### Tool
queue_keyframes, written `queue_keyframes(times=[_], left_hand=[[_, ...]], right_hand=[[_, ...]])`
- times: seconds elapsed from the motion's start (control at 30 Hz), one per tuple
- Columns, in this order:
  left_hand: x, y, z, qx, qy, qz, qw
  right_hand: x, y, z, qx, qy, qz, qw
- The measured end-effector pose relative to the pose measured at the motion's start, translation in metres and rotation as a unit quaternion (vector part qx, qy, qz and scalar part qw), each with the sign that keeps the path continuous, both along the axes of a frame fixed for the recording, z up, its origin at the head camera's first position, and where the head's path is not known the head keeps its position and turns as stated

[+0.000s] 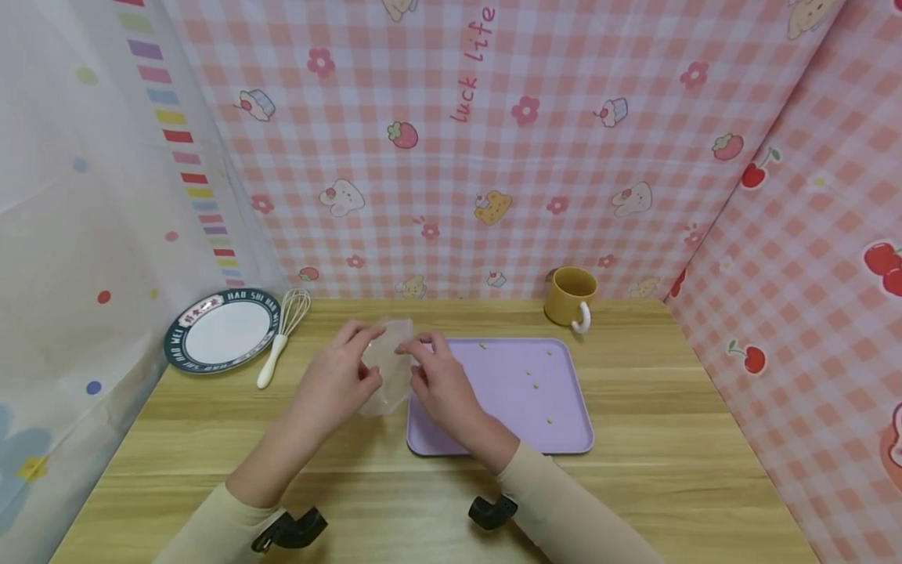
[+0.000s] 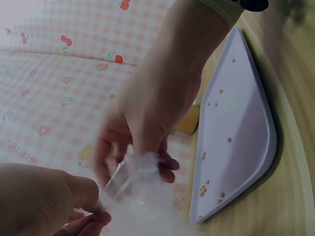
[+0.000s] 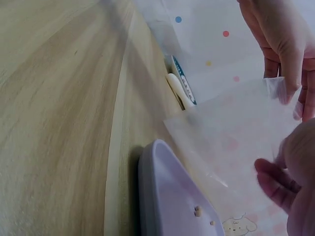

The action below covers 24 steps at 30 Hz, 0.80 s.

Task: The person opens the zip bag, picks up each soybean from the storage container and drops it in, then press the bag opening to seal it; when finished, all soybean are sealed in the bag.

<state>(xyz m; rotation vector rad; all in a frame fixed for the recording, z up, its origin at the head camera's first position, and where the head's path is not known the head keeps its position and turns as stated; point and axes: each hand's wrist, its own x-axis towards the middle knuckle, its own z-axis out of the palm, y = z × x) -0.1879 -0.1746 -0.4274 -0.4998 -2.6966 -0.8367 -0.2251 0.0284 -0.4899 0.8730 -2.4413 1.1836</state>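
Between both hands hangs a translucent plastic bag (image 1: 391, 356), in front of me and partly over the left edge of a purple tray (image 1: 496, 399). My left hand (image 1: 337, 380) pinches the left side of its top between thumb and fingers. The right hand (image 1: 445, 385) pinches the other side of the top edge. In the right wrist view the bag (image 3: 231, 130) hangs flat and looks empty. Small tan bits (image 2: 203, 189) lie scattered on the tray in the left wrist view. My right forearm covers part of the tray in the head view.
A white plate (image 1: 231, 329) with a dark green patterned rim is at the back left. Beside it lies a whisk (image 1: 279, 345) with a cream handle. Behind the tray stands a mustard mug (image 1: 567, 296) with a white handle. Patterned cloth surrounds the wooden table (image 1: 655, 439).
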Motion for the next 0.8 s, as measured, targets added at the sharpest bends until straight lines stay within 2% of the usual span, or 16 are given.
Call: queue_keyframes(times=[0.1,0.3,0.47,0.63,0.8], left_hand=[[0.001,0.002,0.0,-0.015,0.022,0.007,0.9996],[0.004,0.005,0.002,-0.057,0.075,0.021,0.9953],[0.004,0.004,0.001,-0.074,0.096,0.031,0.9921],[0.001,0.002,-0.002,-0.072,0.084,0.03,0.9934],[-0.001,-0.001,-0.003,-0.05,0.045,0.022,0.9975]], right_hand=[[-0.001,0.0,-0.001,0.024,-0.009,0.0,0.9997],[-0.001,0.002,0.005,0.058,-0.055,-0.022,0.9966],[-0.005,0.005,0.011,0.069,-0.087,-0.035,0.9932],[-0.011,0.011,0.009,0.072,-0.1,-0.032,0.9918],[-0.015,0.015,0.006,0.063,-0.105,-0.007,0.9924]])
